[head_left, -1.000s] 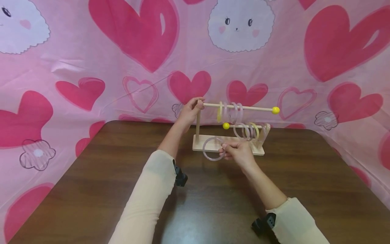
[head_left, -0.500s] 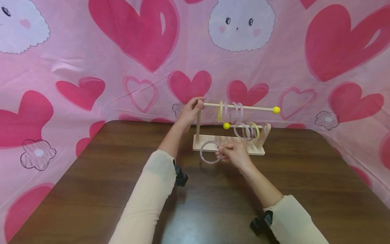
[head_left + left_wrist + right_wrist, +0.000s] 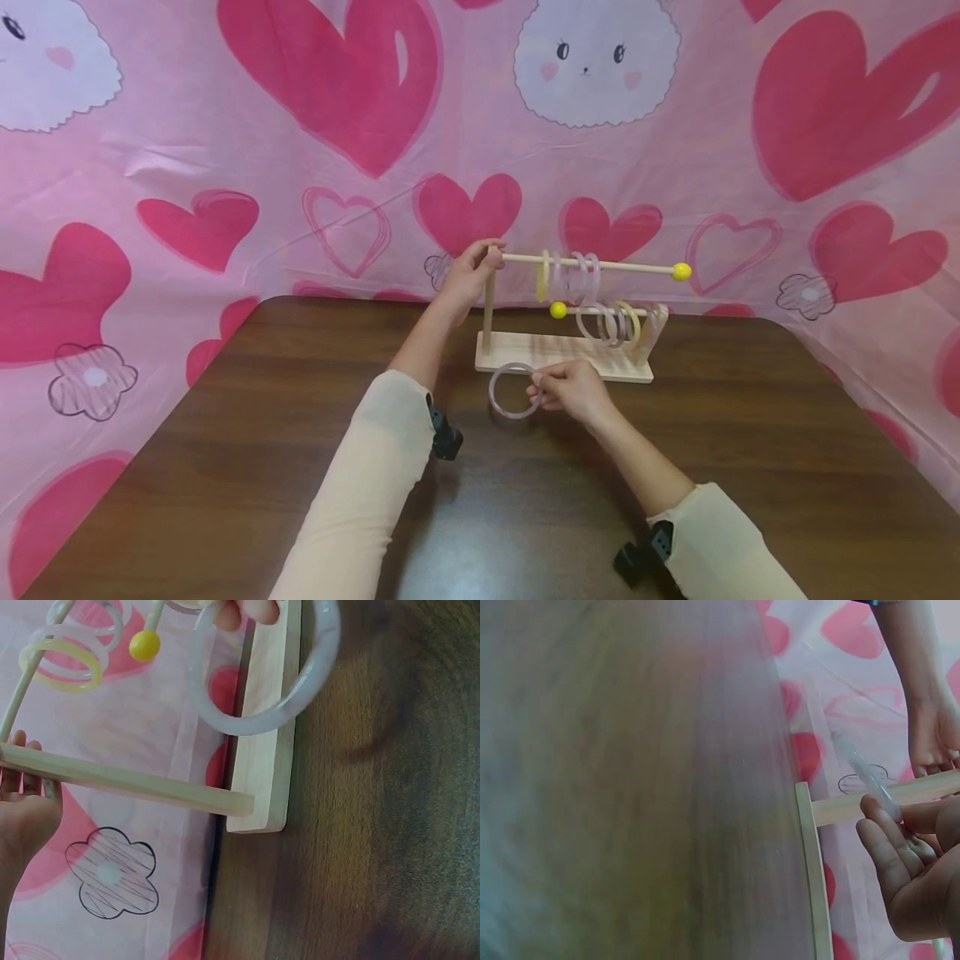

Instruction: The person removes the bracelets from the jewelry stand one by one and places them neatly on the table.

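In the head view my left hand (image 3: 467,277) grips the top of the tall left post (image 3: 489,312) of a wooden bangle stand (image 3: 536,343). My right hand (image 3: 576,390) pinches a pale lilac, translucent bangle (image 3: 513,415) by its right side, in front of the stand's base. The left wrist view shows this bangle (image 3: 251,724) close up, overlapping the base. Edge-on, the same bangle (image 3: 868,776) appears between thumb and fingers in the right wrist view. A yellow bangle (image 3: 542,279) and several lilac ones hang on the upper rod (image 3: 641,267).
Yellow balls cap the upper rod's right end (image 3: 681,272) and the lower rod's left end (image 3: 558,310). Several lilac bangles and a yellow bangle (image 3: 633,325) hang on the lower rod. The stand sits toward the back of a dark wooden table (image 3: 300,467), before a pink heart-patterned cloth (image 3: 465,125).
My right hand has brought the pinched bangle down and slightly left, away from the rods and toward me. The left hand stays on the post.
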`<state>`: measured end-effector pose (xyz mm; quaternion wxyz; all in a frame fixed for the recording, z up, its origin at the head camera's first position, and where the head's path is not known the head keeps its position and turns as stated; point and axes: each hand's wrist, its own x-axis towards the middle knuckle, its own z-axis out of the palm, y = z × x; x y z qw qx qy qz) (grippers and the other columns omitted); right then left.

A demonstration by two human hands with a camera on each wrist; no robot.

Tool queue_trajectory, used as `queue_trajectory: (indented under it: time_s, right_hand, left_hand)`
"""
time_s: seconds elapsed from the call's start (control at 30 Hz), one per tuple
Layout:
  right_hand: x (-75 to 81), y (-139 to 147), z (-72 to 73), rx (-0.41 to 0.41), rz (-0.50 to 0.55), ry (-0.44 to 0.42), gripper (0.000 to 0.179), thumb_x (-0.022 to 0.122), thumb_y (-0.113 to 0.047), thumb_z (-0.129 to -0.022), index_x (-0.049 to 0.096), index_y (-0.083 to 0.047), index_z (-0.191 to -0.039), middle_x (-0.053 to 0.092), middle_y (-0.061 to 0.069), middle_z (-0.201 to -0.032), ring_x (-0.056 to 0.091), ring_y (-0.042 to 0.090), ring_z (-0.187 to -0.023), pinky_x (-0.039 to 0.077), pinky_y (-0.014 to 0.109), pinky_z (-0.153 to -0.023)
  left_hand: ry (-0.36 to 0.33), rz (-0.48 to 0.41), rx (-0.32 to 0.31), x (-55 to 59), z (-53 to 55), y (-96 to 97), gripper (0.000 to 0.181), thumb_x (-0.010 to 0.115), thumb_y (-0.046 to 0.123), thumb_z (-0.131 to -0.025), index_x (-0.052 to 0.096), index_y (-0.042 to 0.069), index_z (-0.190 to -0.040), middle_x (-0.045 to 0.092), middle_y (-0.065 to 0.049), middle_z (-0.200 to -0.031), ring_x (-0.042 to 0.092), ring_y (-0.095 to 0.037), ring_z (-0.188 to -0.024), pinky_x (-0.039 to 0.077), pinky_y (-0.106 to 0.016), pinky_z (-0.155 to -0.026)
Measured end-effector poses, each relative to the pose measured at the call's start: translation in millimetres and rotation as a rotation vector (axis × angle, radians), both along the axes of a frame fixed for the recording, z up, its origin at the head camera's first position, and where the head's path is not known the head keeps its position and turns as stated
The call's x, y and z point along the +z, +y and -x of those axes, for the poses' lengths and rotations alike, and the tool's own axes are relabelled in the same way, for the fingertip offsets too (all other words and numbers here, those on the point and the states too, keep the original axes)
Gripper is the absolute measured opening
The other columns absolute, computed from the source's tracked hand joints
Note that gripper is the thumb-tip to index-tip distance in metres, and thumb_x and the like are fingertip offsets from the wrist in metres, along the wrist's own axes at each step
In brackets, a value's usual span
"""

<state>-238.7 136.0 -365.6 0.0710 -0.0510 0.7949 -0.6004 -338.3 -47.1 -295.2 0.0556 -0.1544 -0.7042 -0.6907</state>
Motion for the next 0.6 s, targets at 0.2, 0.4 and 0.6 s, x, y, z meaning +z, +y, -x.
queue_trajectory:
  time_s: [0.2, 0.4, 0.6]
  right_hand:
    - [-5.4, 1, 0.1, 0.019, -0.037, -0.007, 0.024, 0.056, -0.001, -0.09, 0.06, 0.018, -0.104, 0.068, 0.018, -0.077, 0.065, 0.014, -0.06, 0.054, 0.032, -0.061]
    - [-10.3, 0, -0.6, 0.054, -0.063, -0.004, 0.023, 0.057, -0.002, -0.09, 0.061, 0.017, -0.101, 0.068, 0.018, -0.077, 0.066, 0.017, -0.063, 0.054, 0.035, -0.063]
    - [-13.8, -3, -0.8, 0.06, -0.11, 0.012, 0.02, 0.058, -0.002, -0.089, 0.063, 0.016, -0.098, 0.068, 0.017, -0.074, 0.066, 0.018, -0.062, 0.054, 0.033, -0.06]
  left_hand:
    - [0.021, 0.02, -0.003, 0.9, -0.8, 0.6, 0.036, 0.049, 0.024, -0.096, 0.05, 0.005, -0.127, 0.057, -0.017, -0.119, 0.053, -0.024, -0.108, 0.034, -0.034, -0.098]
    - [0.003, 0.022, -0.004, 0.4, -0.9, 0.5, 0.035, 0.048, 0.024, -0.096, 0.051, 0.006, -0.127, 0.056, -0.015, -0.121, 0.052, -0.023, -0.109, 0.033, -0.036, -0.098]
    - [0.002, 0.008, -0.007, -0.6, -0.3, 0.1, 0.035, 0.048, 0.023, -0.096, 0.051, 0.006, -0.126, 0.056, -0.016, -0.119, 0.052, -0.024, -0.109, 0.033, -0.035, -0.098]
